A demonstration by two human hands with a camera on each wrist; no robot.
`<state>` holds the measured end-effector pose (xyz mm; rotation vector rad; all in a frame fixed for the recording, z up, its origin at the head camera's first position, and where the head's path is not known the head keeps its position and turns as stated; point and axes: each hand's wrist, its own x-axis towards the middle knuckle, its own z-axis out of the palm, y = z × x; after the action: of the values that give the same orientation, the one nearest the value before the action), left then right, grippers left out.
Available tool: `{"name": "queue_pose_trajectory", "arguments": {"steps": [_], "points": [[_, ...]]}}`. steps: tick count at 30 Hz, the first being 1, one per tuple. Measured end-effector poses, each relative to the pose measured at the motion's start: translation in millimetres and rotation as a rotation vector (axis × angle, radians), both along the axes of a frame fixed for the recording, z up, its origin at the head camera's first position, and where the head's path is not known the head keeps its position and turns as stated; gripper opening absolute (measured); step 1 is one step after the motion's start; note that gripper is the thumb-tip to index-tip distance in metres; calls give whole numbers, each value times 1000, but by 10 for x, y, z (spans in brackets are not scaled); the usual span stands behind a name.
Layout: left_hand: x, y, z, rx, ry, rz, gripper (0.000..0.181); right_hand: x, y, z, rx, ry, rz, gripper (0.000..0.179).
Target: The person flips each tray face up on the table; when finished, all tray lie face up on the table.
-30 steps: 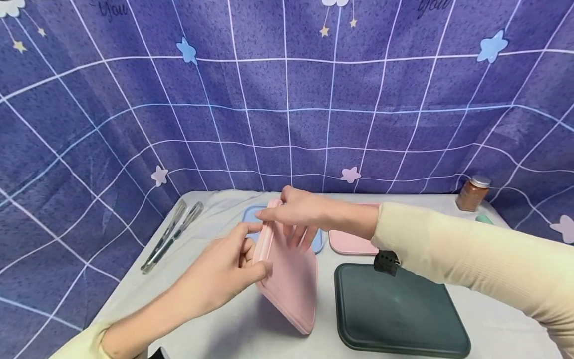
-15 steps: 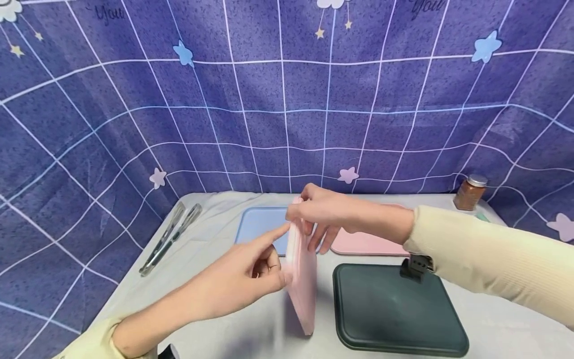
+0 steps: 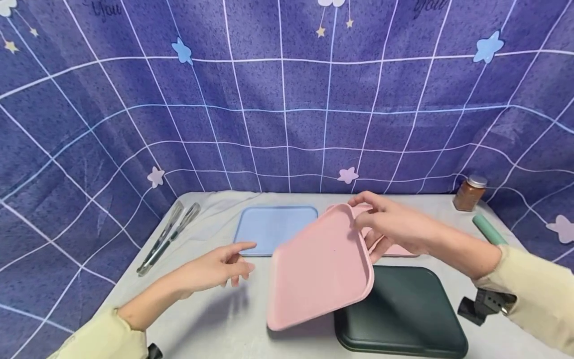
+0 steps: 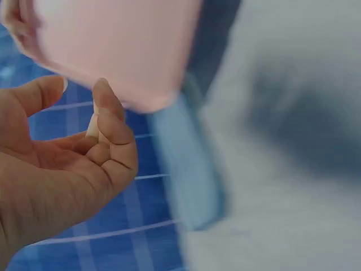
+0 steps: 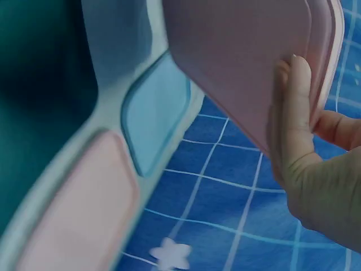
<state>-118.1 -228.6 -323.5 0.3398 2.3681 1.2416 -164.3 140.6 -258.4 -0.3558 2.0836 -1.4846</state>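
My right hand (image 3: 392,227) grips a pink tray (image 3: 320,271) by its far right rim and holds it tilted, its rimmed inner face towards the head view. In the right wrist view, the fingers (image 5: 299,107) lie along the tray's outer face, with the thumb over the rim. The tray overlaps the left part of a dark green tray (image 3: 408,314). My left hand (image 3: 215,271) hangs over the white cloth left of the pink tray, apart from it, holding nothing. Its fingers are loosely bent in the left wrist view. Behind lies a blue tray (image 3: 273,227).
A second pink tray (image 3: 401,250) lies at the back, mostly hidden behind the held tray and right hand. Metal tongs (image 3: 168,239) lie at the left edge. A brown-filled jar (image 3: 469,194) and a green cylinder (image 3: 489,229) are at the right. A purple curtain (image 3: 287,99) hangs behind.
My left hand has let go of the pink tray and moved left. My right hand has moved right and turned the tray, so its inner face now shows.
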Motion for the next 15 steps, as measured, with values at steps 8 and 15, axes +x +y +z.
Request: {"name": "queue_pose_trajectory", "arguments": {"steps": [8, 15], "points": [[-125, -299, -609, 183, -209, 44, 75, 13, 129, -455, -314, -24, -62, 52], [-104, -389, -740, 409, -173, 16, 74, 5, 145, -669, -447, -84, -81, 43]]}}
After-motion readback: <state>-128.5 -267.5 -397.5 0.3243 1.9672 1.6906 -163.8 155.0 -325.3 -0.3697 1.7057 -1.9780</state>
